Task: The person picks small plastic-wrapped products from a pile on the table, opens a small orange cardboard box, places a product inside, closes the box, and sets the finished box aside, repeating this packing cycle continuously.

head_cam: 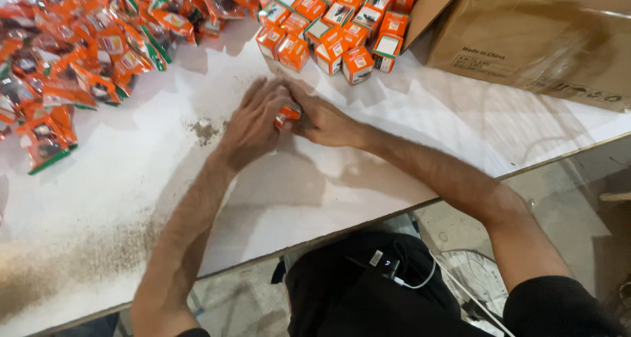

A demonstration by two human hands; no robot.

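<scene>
Both hands, left hand (253, 123) and right hand (322, 120), grip one small orange box (288, 114) mid-counter (368, 159), probably closing its flap; next calls for firm tucking.

Hands meet mid-table (394, 120), left hand (253, 123) beside right hand (322, 120), small box (288, 115) between them; boxes (335, 28) behind hands; packets (85, 48) far left; carton (526, 41) right of boxes; phone (384, 263) on lap.
</scene>
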